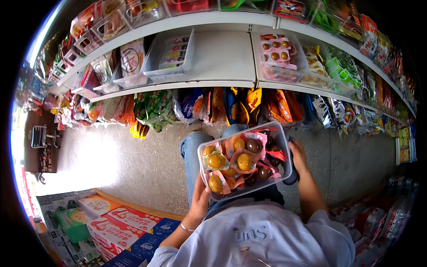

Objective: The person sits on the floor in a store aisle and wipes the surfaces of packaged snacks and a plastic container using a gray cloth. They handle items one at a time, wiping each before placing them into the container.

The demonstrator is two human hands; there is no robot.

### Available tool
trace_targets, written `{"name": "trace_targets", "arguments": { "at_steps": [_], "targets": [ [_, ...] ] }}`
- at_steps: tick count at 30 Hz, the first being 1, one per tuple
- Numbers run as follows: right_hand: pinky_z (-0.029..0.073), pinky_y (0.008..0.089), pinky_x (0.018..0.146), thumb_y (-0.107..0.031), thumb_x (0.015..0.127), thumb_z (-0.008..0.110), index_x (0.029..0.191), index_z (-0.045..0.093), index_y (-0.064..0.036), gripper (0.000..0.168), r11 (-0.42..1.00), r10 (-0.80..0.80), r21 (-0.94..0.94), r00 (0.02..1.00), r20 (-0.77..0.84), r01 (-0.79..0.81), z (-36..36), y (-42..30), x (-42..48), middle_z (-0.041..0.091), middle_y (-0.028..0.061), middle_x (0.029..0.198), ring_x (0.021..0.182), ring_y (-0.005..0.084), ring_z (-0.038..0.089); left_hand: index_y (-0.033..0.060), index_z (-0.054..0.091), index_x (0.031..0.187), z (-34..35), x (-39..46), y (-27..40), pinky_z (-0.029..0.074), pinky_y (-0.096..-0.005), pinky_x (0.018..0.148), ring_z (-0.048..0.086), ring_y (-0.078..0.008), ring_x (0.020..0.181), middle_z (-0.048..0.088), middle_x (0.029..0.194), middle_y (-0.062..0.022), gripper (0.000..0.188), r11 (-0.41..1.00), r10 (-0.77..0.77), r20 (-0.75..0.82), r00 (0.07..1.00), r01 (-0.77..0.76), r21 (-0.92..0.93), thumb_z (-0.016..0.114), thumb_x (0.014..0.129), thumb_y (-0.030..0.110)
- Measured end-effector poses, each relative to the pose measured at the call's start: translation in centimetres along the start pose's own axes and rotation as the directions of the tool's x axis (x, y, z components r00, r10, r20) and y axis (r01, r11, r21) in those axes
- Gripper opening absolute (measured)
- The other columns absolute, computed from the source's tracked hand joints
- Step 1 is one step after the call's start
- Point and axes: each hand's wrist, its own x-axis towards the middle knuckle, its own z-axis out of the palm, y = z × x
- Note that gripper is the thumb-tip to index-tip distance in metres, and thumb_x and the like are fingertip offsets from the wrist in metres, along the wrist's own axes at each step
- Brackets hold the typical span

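A clear plastic bin tilts over my lap, held between both hands. Inside lie several vacuum-packed eggs, yellow-brown ones on the left and middle, dark brown ones towards the right. My left hand grips the bin's near left corner, with the thumb at the rim. On the opposite short side, my right hand holds the bin, its fingers partly hidden. A dark object shows beside that end; I cannot tell what it is.
Ahead runs a white shelf with a bin of small packs and a bin of packaged eggs. Snack bags hang or stand below it. Cartons are stacked behind me on the left, wrapped bottle packs on the right.
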Motion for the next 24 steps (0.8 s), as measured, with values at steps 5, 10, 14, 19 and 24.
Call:
{"name": "trace_targets", "arguments": {
  "at_steps": [5, 10, 14, 19, 24],
  "targets": [
    [0.043, 0.0245, 0.085, -0.01, 0.095, 0.05, 0.125, 0.049, 0.003, 0.033, 0.984, -0.119, 0.142, 0.989, 0.084, 0.106, -1.2, 4.1, -1.0, 0.059, 0.0072, 0.111, 0.098, 0.0121, 0.054, -0.0031, 0.014, 0.147, 2.3, 0.2, 0.9, 0.021, -0.036, 0.112, 0.028, -0.0237, 0.137, 0.029, 0.148, -0.0146, 0.067, 0.994, -0.006, -0.025, 1.0, 0.009, 0.112, 0.049, 0.097, 0.026],
    [0.043, 0.0239, 0.084, -0.008, 0.094, 0.049, 0.127, 0.047, 0.002, 0.034, 0.97, -0.197, 0.135, 0.979, -0.06, 0.203, 1.5, 0.7, 0.3, 0.058, 0.0067, 0.11, 0.095, 0.0102, 0.053, 0.0018, 0.026, 0.144, 0.4, 7.0, 2.4, 0.042, -0.0341, 0.098, 0.044, -0.0201, 0.124, 0.042, 0.138, -0.0092, 0.058, 0.999, 0.013, -0.06, 0.998, -0.016, -0.047, 0.047, 0.098, 0.03],
    [0.045, 0.025, 0.084, -0.011, 0.093, 0.052, 0.126, 0.047, 0.0, 0.035, 0.897, -0.202, 0.377, 0.972, -0.12, 0.233, 3.8, -2.2, 1.6, 0.056, 0.0069, 0.112, 0.097, 0.0107, 0.054, 0.0008, 0.043, 0.131, -2.0, 17.3, 5.3, 0.049, -0.0325, 0.088, 0.056, -0.0183, 0.106, 0.054, 0.121, -0.0099, 0.046, 1.0, 0.008, 0.045, 0.999, -0.008, -0.017, 0.041, 0.1, 0.035],
    [0.044, 0.0285, 0.089, -0.012, 0.094, 0.053, 0.123, 0.046, -0.004, 0.032, 0.716, -0.182, 0.668, 0.978, -0.101, 0.202, 6.8, -2.4, 3.2, 0.054, 0.0052, 0.117, 0.103, 0.0124, 0.053, 0.0041, 0.04, 0.137, -5.5, 30.0, 7.8, 0.051, -0.0371, 0.089, 0.053, -0.0202, 0.115, 0.052, 0.127, -0.0109, 0.045, 0.914, 0.03, 0.231, 0.972, -0.12, 0.387, 0.04, 0.099, 0.029],
    [0.043, 0.027, 0.09, -0.008, 0.092, 0.053, 0.122, 0.048, -0.005, 0.03, 0.808, -0.186, 0.541, 0.972, -0.14, 0.233, 9.3, -1.5, 5.5, 0.055, 0.0048, 0.114, 0.103, 0.0116, 0.053, 0.0074, 0.04, 0.138, -2.1, 35.2, 10.7, 0.053, -0.039, 0.084, 0.054, -0.0182, 0.113, 0.053, 0.125, -0.0102, 0.044, 0.958, -0.181, 0.068, 0.981, 0.16, 0.24, 0.042, 0.099, 0.026]
  ]
}}
